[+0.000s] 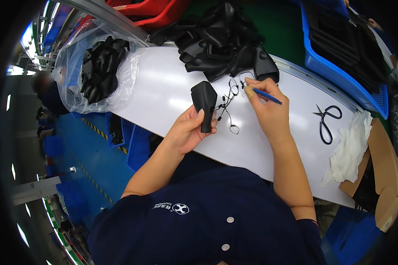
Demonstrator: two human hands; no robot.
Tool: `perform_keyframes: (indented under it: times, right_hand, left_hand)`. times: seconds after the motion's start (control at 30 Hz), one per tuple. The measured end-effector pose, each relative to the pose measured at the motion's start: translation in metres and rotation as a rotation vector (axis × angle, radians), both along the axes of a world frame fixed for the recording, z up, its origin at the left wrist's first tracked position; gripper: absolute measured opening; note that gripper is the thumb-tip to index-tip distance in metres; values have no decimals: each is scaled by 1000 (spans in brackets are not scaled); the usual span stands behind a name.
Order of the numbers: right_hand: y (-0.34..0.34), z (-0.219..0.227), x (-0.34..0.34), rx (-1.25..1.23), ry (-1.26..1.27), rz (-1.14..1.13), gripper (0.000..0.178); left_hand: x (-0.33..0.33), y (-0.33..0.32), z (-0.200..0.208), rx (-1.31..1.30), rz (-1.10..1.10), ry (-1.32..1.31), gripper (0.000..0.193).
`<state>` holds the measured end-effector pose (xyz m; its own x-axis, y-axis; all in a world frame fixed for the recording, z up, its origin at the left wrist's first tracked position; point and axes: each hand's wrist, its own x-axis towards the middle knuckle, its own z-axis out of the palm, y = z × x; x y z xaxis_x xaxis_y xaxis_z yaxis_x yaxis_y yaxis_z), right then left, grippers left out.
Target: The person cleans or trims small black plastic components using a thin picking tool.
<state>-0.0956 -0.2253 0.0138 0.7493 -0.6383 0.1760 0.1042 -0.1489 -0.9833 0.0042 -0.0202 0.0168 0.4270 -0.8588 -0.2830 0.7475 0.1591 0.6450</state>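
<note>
My left hand (191,128) is closed around the narrow end of a black, hollow-looking plastic part (204,100), its wide end pointing away from me. Between the fingertips of my right hand (269,104) is a slim blue pen-like tool (269,96); its exact kind is unclear. A small dark bit shows by those fingertips, too small to name. On the white table between my hands lie several thin black cord loops (227,105) with small black ends. Beyond them rises a heap of similar black plastic parts (216,42).
Black-handled scissors (327,121) and a white cloth (350,148) lie at the right, beside an open cardboard box (384,172). A blue crate (336,81) stands beyond the table. At left is a clear plastic bag (68,90) of black parts; red bins (157,15) stand behind.
</note>
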Motion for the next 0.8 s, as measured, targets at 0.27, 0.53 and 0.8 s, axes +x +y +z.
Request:
perform_keyframes:
  times: [0.27,0.53,0.8]
  right_hand:
    - [3,18,-6,182,-41,145,18]
    - [18,11,-4,462,-19,458,51]
    - [36,-1,2,257,-160,297,58]
  left_hand:
    - [0,-11,-4,-21,-58,37,47]
    - [-2,-18,-8,-59,-65,42,43]
    - [-21,-39,7,201,121,-361,54]
